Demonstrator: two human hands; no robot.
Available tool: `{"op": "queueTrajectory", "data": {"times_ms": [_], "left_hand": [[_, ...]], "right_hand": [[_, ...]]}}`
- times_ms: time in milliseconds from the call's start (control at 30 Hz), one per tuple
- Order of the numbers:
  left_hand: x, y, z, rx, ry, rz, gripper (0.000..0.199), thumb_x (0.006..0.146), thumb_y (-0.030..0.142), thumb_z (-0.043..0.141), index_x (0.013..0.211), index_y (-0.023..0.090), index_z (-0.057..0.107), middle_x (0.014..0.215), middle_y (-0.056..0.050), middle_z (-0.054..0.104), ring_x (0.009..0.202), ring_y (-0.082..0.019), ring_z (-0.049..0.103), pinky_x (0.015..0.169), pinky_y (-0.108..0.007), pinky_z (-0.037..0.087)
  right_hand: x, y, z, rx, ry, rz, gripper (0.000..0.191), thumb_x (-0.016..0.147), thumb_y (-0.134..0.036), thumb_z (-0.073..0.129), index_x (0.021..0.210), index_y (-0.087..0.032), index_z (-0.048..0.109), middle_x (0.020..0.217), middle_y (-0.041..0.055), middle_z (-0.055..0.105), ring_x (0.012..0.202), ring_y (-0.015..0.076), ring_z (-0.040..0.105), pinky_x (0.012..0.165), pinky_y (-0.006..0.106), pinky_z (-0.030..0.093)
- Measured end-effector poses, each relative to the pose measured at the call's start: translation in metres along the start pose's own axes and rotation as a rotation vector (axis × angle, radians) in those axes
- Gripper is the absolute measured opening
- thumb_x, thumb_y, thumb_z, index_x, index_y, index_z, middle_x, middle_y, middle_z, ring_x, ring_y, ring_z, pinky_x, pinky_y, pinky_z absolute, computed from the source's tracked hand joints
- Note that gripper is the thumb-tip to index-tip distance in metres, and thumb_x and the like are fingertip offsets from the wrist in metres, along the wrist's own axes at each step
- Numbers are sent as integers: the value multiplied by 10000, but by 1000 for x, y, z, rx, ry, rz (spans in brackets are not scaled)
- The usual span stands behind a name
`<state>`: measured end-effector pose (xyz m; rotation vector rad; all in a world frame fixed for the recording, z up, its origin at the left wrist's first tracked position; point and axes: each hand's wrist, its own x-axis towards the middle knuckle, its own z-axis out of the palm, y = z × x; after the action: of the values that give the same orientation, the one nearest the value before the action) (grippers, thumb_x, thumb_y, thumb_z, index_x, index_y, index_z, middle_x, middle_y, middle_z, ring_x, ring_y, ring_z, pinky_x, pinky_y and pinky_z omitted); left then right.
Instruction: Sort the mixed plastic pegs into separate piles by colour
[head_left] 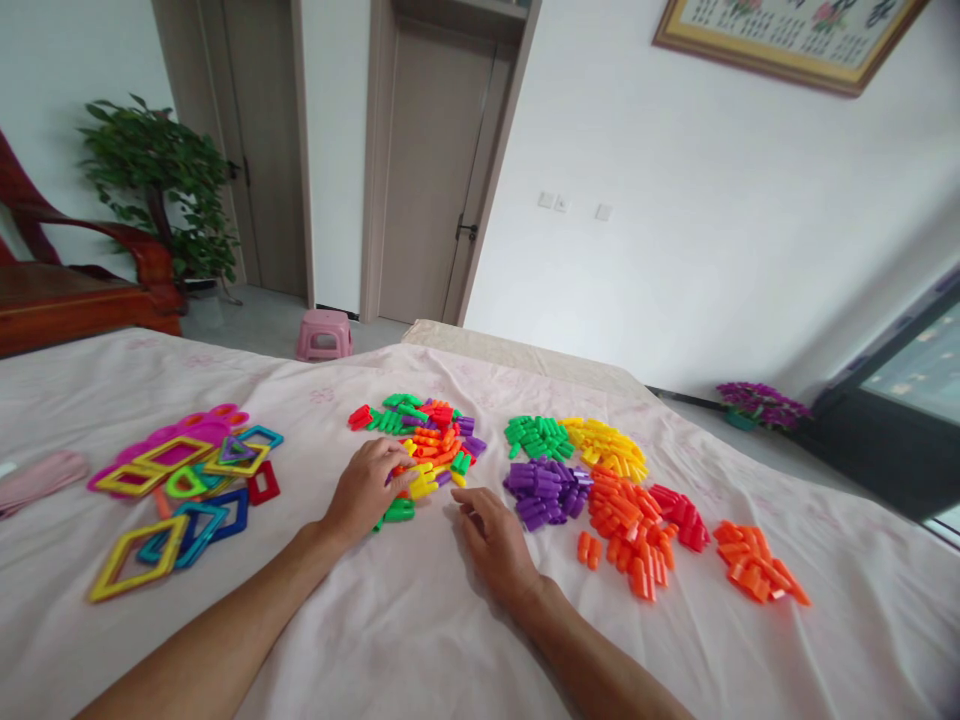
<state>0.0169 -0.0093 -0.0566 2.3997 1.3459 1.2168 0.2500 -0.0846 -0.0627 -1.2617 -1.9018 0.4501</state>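
My left hand [371, 483] is at the near left edge of a mixed pile of small plastic pieces [435, 440], its fingers curled over yellow pieces [424, 482]; what it grips is too small to tell. My right hand [491, 540] rests on the cloth just right of that pile, fingers bent and partly hidden. Beyond it lie sorted heaps: green [538, 437], yellow [606, 447], purple [547, 490], orange [630, 525] and red [682, 515]. A separate orange heap [757, 562] sits farther right.
Magnetic frame shapes [187, 533] and a pink scalloped plate [154, 441] lie at the left on the pale cloth [315, 630], near a folded pink cloth [45, 480]. A pink stool [325, 334] stands past the table's far edge.
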Motion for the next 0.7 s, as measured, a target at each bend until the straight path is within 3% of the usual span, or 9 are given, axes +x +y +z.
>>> {"op": "queueTrajectory", "data": {"times_ms": [200,533,700], "left_hand": [[-2,8,1,-107,23,141,172,904,372,647,913,230,742,1088,-67,685,1144,-237,580,1029,-419,453],[-5,15,5,-157,-36,100,225,887,450,638,897,263,762,1145,-65,701,1188,-259,576,1066,-427,442],[-5,13,6,-123,-39,124,229,883,461,642,912,266,758,1182,-55,694,1206,-257,574,1065,-413,441]], "right_hand": [[1,-7,0,65,4,113,249,915,-288,616,1136,-232,717,1027,45,748,906,189,688,817,286,524],[3,-20,-3,43,5,143,186,857,-198,640,985,-249,764,918,-2,760,786,157,679,712,238,496],[4,-24,-8,-39,3,77,124,855,-201,663,932,-233,754,844,1,733,737,141,651,691,228,469]]}}
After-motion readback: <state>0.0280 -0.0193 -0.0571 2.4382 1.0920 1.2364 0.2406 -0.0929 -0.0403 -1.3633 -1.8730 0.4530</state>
